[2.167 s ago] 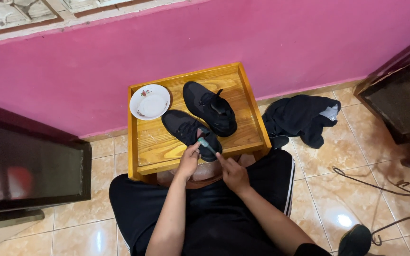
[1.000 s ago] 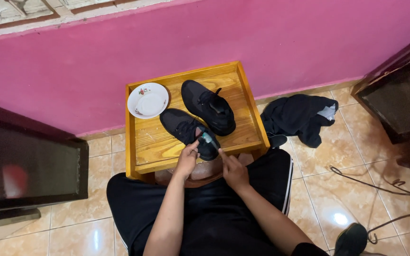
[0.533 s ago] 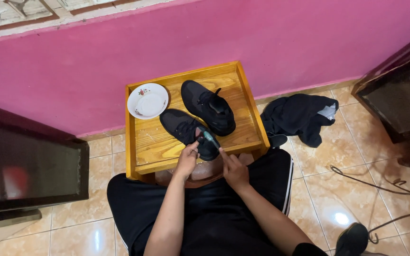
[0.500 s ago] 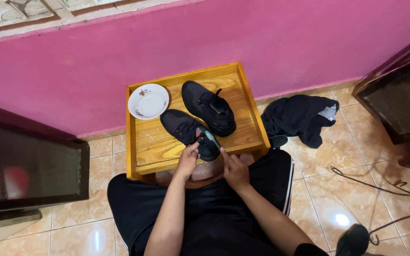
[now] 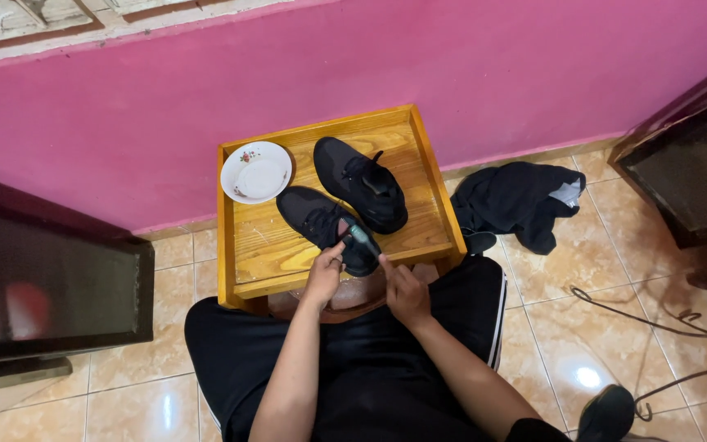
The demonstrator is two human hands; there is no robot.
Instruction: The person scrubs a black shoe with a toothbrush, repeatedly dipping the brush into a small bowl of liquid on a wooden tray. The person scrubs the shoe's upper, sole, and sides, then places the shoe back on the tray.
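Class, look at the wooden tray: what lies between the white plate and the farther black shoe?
In the head view nothing lies between the plate and the farther shoe: only a bare strip of the tray floor separates them.

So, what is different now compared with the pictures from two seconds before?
Very little. The left hand keeps its hold at the heel of the nearer black shoe, and the right hand stays close beside it with a finger pointing toward the heel; both shifted only slightly. A small pale patch at the heel shows a bit more clearly. The other shoe, the white plate, the wooden tray and the dark clothing on the floor did not move.
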